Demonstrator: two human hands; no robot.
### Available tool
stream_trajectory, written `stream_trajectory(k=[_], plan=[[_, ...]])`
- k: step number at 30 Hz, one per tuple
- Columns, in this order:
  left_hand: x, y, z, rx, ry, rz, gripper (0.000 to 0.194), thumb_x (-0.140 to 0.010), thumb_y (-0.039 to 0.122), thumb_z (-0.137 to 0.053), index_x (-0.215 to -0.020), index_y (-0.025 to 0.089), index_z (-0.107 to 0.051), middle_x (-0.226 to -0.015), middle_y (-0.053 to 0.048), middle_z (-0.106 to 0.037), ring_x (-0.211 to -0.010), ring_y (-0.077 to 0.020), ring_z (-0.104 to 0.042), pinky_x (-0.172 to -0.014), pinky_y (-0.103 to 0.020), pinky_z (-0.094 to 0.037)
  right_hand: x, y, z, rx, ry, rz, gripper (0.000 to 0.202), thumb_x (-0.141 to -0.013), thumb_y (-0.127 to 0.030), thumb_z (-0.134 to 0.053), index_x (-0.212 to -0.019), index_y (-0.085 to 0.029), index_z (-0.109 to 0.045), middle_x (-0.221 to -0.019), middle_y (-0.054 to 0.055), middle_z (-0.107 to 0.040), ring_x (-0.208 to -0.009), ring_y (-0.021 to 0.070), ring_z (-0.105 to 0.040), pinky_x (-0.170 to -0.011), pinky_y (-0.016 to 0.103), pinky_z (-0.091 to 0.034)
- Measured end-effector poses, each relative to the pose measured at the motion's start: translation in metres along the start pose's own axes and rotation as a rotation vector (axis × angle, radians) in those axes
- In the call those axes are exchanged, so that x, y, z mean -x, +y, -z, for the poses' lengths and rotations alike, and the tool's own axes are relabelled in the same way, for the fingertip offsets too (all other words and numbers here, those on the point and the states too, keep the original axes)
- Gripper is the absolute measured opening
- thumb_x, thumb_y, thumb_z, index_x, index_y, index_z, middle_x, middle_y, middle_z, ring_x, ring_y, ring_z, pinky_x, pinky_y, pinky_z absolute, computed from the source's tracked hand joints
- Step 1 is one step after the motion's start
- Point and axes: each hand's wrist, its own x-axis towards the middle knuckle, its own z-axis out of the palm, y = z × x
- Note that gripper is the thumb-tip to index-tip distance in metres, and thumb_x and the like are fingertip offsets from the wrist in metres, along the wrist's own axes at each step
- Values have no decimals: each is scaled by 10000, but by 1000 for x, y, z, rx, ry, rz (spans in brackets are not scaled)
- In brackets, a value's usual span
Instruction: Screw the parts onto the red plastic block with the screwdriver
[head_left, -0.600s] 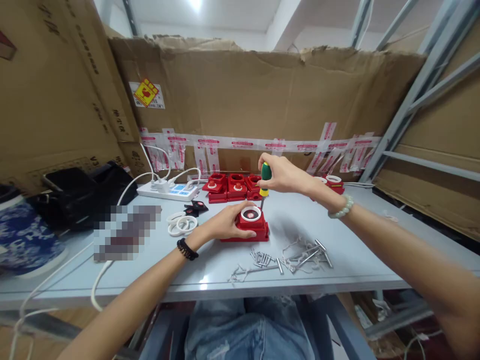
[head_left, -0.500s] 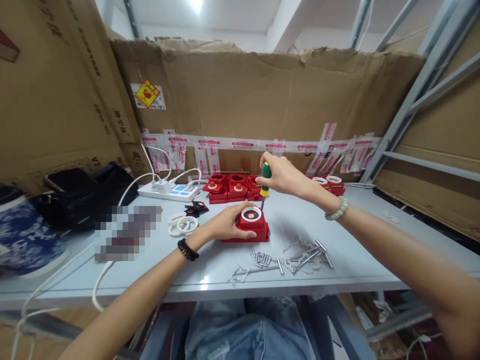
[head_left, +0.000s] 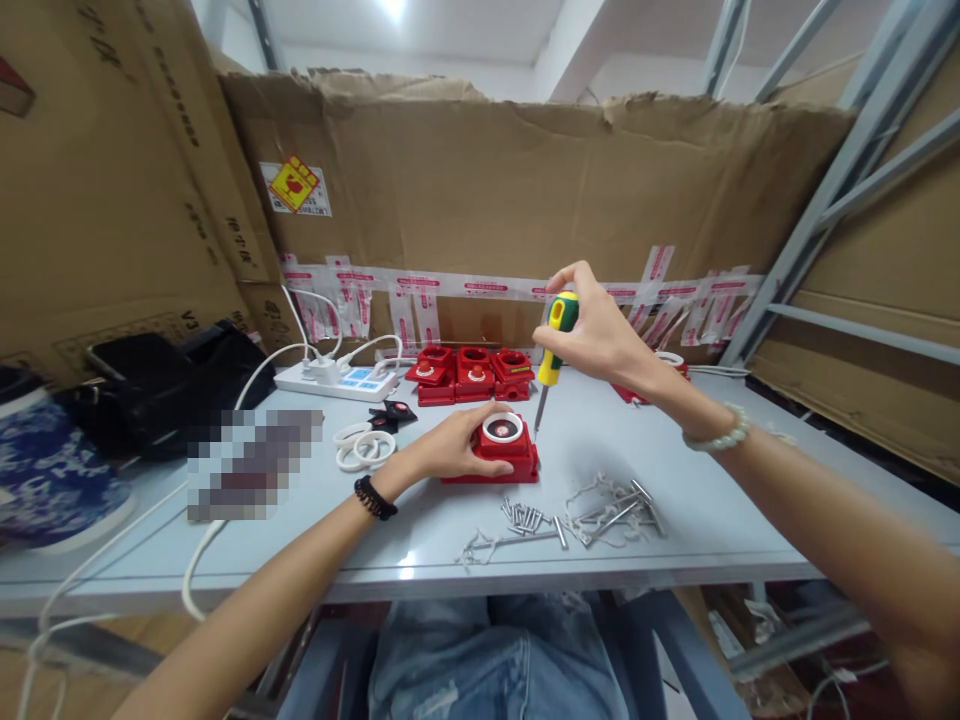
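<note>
A red block [head_left: 517,462] with a white ring [head_left: 502,428] around a black disc on top lies on the table. My left hand [head_left: 457,443] grips its left side, thumb along the front and fingers behind. My right hand [head_left: 592,335] holds a green and yellow screwdriver [head_left: 556,335] above the block's right side. The screwdriver leans, its shaft pointing down and its tip close to the block's right edge; whether they touch is too small to tell. Several small screws [head_left: 525,517] lie in front of the block, beside metal T-shaped rods [head_left: 611,518] with plastic scraps.
Several red blocks [head_left: 474,377] stand at the back, more at the back right, partly behind my right hand. White rings [head_left: 365,450] and black pieces [head_left: 391,415] lie left. A power strip [head_left: 337,378] with cables, a black bag [head_left: 165,385] and a blue-white container [head_left: 56,465] are farther left.
My right hand has moved right and slightly up with the screwdriver, which now tilts more. Its tip has left the block's back right corner area. My left hand and the block have stayed put.
</note>
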Motion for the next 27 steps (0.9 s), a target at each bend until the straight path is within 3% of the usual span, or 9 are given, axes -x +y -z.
stream_trajectory(k=[7,11,13,15,17,19,23,27], plan=[[1,-1,0,-25,4,12,699,-671,483,-672,-1266,241,-398,-1202,-77,-553,-1059,-255,-542,-921,-390,-413,32,0,-9,-106,-184,-52,338,-628,-236,-545,-916,-216,-369,-629,-55,-422,-541,104,-393,-509,262,-344],[3,5,4,-150,73,-7,776,-657,517,-673,-1309,254,-345,-1276,-101,-477,-1141,-291,-459,-958,-466,-360,43,-1,-17,-128,-270,-43,372,-636,-248,-558,-956,-219,-371,-597,-64,-441,-522,106,-399,-489,252,-333],[4,13,7,-210,130,-60,725,-654,516,-674,-1272,254,-400,-1300,-100,-443,-1186,-295,-405,-992,-482,-319,45,-3,-18,-120,-264,-38,388,-635,-246,-564,-972,-218,-373,-589,-66,-447,-519,108,-403,-488,252,-328],[6,24,9,-257,159,-128,543,-658,510,-673,-1118,251,-548,-1303,-83,-432,-1238,-304,-340,-1039,-478,-256,45,-4,-17,-131,-261,-47,395,-641,-246,-560,-985,-217,-368,-591,-66,-453,-518,109,-412,-491,252,-329],[7,34,6,-301,115,-161,382,-652,526,-673,-919,254,-656,-1305,-54,-430,-1284,-335,-263,-1076,-500,-167,44,-5,-15,-151,-248,-52,391,-648,-245,-549,-991,-216,-364,-608,-62,-458,-526,110,-424,-499,254,-337],[8,40,1,-321,38,-180,338,-648,547,-672,-809,250,-692,-1303,-45,-429,-1291,-356,-249,-1089,-532,-87,43,-6,-13,-163,-230,-46,381,-654,-243,-539,-990,-216,-363,-620,-61,-451,-532,109,-424,-504,253,-339],[8,39,-10,-304,-41,-213,247,-728,482,-633,-730,244,-699,-1194,-69,-501,-1261,-336,-321,-1090,-561,-29,42,-6,-12,-164,-222,-35,369,-651,-236,-530,-980,-218,-363,-623,-64,-436,-529,104,-409,-499,251,-331],[10,37,-12,-270,-63,-220,215,-718,463,-653,-728,253,-699,-1219,-67,-497,-1304,-353,-259,-1080,-586,-24,39,-7,-7,-154,-161,-29,361,-633,-223,-535,-955,-217,-373,-624,-65,-422,-533,99,-399,-510,258,-341]])
